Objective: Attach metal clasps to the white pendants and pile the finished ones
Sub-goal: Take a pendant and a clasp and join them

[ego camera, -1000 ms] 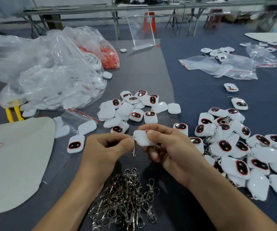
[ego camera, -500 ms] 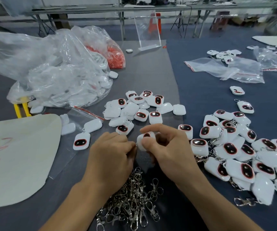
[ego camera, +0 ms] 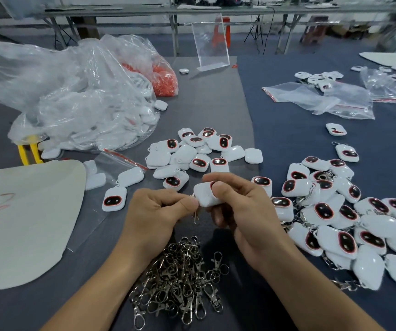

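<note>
My right hand (ego camera: 242, 211) grips a white pendant (ego camera: 205, 194) just above the table. My left hand (ego camera: 154, 213) pinches a metal clasp (ego camera: 195, 217) at the pendant's left edge; the clasp hangs down between my hands. A heap of loose metal clasps (ego camera: 182, 280) lies in front of me. Behind my hands is a cluster of white pendants without clasps (ego camera: 192, 151). To the right spreads a pile of pendants with clasps attached (ego camera: 342, 216).
A large clear plastic bag of white parts (ego camera: 73, 96) and a bag of red pieces (ego camera: 163, 77) sit at the back left. A cream sheet (ego camera: 25, 218) lies at the left. Empty zip bags (ego camera: 321, 101) and an acrylic stand (ego camera: 211, 44) are farther back.
My hands stay joined at the pendant and clasp. They dipped toward the clasp heap half a second ago and have lifted again, so the clasp dangles free below my left fingers.
</note>
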Motion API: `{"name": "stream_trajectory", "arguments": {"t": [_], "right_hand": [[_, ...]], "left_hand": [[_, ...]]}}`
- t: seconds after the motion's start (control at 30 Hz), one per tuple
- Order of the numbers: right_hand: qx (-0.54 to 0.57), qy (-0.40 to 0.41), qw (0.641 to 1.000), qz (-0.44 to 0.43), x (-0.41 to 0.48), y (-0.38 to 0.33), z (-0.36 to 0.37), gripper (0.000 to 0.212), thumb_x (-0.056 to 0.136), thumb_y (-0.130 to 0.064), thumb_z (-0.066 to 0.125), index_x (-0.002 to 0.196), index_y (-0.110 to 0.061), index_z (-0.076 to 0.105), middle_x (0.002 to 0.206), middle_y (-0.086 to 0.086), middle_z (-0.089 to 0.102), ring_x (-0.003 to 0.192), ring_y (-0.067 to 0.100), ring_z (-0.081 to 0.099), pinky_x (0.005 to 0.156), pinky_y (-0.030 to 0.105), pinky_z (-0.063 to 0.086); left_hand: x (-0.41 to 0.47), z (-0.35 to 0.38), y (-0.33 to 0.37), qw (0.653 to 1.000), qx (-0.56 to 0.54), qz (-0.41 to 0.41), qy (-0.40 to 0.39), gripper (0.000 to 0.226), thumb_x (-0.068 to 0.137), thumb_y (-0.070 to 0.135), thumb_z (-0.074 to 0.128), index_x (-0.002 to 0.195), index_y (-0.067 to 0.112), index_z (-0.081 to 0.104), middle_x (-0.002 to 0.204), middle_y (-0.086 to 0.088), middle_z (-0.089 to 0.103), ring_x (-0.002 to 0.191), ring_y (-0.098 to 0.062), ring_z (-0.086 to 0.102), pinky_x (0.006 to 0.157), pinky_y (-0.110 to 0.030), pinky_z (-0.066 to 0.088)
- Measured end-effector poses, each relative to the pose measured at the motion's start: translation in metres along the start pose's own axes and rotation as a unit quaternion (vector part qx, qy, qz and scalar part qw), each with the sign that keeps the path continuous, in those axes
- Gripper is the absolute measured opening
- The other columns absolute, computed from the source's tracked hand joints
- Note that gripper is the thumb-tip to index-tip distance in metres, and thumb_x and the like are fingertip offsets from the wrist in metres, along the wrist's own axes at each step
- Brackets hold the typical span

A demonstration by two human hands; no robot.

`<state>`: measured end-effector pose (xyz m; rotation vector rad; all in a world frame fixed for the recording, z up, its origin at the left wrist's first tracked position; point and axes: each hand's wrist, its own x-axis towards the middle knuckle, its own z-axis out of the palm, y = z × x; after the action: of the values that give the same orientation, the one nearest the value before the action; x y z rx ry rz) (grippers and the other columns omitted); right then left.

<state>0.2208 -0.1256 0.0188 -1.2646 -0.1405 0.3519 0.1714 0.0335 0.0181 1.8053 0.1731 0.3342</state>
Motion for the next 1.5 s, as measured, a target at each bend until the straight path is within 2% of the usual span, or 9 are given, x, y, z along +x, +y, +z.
{"name": "stream_trajectory", "arguments": {"t": [0.13,0.23,0.47,0.63,0.77,0.87,1.07,1.33,1.5], "right_hand": [[-0.314,0.040,0.930,-0.185,-0.007,0.007,0.002,0.018,0.095,-0.016,0.070,0.101,-0.032,0.076,0.063,-0.020,0.061,0.054,0.003,0.053,0.056,0.010,0.041],[-0.342,0.039,0.914,-0.215,-0.012,0.011,0.005,0.020,0.095,-0.021,0.071,0.109,-0.035,0.074,0.062,-0.025,0.058,0.056,0.001,0.055,0.056,0.007,0.040],[-0.064,0.050,0.997,-0.013,0.003,0.001,0.000,0.010,0.099,-0.009,0.062,0.101,-0.019,0.063,0.057,0.007,0.061,0.044,0.016,0.048,0.045,0.023,0.041],[0.031,0.039,0.998,0.031,0.004,0.001,-0.001,0.013,0.098,-0.006,0.064,0.093,-0.018,0.061,0.060,0.007,0.063,0.043,0.016,0.049,0.042,0.023,0.039],[-0.191,0.068,0.972,-0.122,-0.003,0.009,0.002,0.017,0.094,-0.018,0.070,0.093,-0.033,0.061,0.061,0.001,0.066,0.049,0.013,0.052,0.049,0.027,0.044],[-0.341,0.085,0.911,-0.218,-0.009,0.014,0.007,0.021,0.092,-0.024,0.071,0.094,-0.040,0.058,0.061,-0.008,0.065,0.048,0.005,0.053,0.049,0.011,0.039],[-0.070,0.110,0.991,-0.020,0.007,0.003,-0.001,0.008,0.098,-0.009,0.065,0.097,-0.016,0.065,0.064,0.009,0.068,0.042,0.015,0.053,0.041,0.023,0.039],[-0.032,0.110,0.993,0.003,0.012,-0.002,-0.007,0.005,0.095,-0.008,0.068,0.092,-0.012,0.069,0.065,0.011,0.069,0.040,0.016,0.047,0.039,0.022,0.037],[-0.318,0.147,0.926,-0.143,0.014,-0.005,-0.021,0.013,0.087,-0.023,0.078,0.089,-0.035,0.083,0.073,-0.015,0.075,0.062,0.004,0.066,0.060,0.014,0.050]], "left_hand": [[-0.001,-0.001,-0.003,0.905,0.364,0.218,-0.005,0.027,0.084,0.029,0.062,0.063,0.016,0.074,0.059,0.005,0.056,0.061,-0.017,0.051,0.062,-0.032,0.038],[0.001,0.001,-0.008,0.854,0.431,0.292,0.000,0.029,0.084,0.027,0.056,0.061,0.014,0.069,0.059,0.001,0.054,0.059,-0.022,0.049,0.061,-0.032,0.033],[0.000,0.003,0.000,0.995,0.096,0.038,-0.004,0.005,0.076,0.029,0.080,0.079,0.033,0.081,0.071,0.008,0.073,0.066,-0.007,0.065,0.064,-0.027,0.050],[0.001,0.004,0.002,1.000,0.019,0.002,-0.008,0.003,0.077,0.024,0.083,0.076,0.027,0.082,0.070,0.004,0.074,0.067,-0.006,0.065,0.068,-0.026,0.048],[0.003,-0.001,-0.001,0.868,0.418,0.268,-0.012,0.012,0.077,0.019,0.068,0.065,0.018,0.071,0.061,0.005,0.056,0.063,-0.020,0.052,0.064,-0.032,0.033],[0.000,0.010,0.000,0.816,0.492,0.304,-0.029,0.012,0.067,0.013,0.073,0.061,0.017,0.064,0.060,0.000,0.052,0.059,-0.025,0.049,0.064,-0.033,0.027],[0.006,0.005,-0.011,0.983,0.176,0.054,-0.005,0.004,0.077,0.036,0.079,0.078,0.039,0.078,0.069,0.019,0.070,0.068,-0.002,0.065,0.061,-0.010,0.043],[0.009,0.003,-0.015,0.992,0.107,0.058,0.026,0.011,0.068,0.032,0.084,0.074,0.039,0.079,0.054,0.012,0.057,0.051,0.000,0.045,0.052,-0.013,0.035],[0.003,0.004,-0.011,0.973,0.205,0.101,0.032,0.020,0.075,0.029,0.078,0.090,0.042,0.079,0.059,0.018,0.055,0.055,-0.002,0.051,0.057,-0.009,0.035]]}}
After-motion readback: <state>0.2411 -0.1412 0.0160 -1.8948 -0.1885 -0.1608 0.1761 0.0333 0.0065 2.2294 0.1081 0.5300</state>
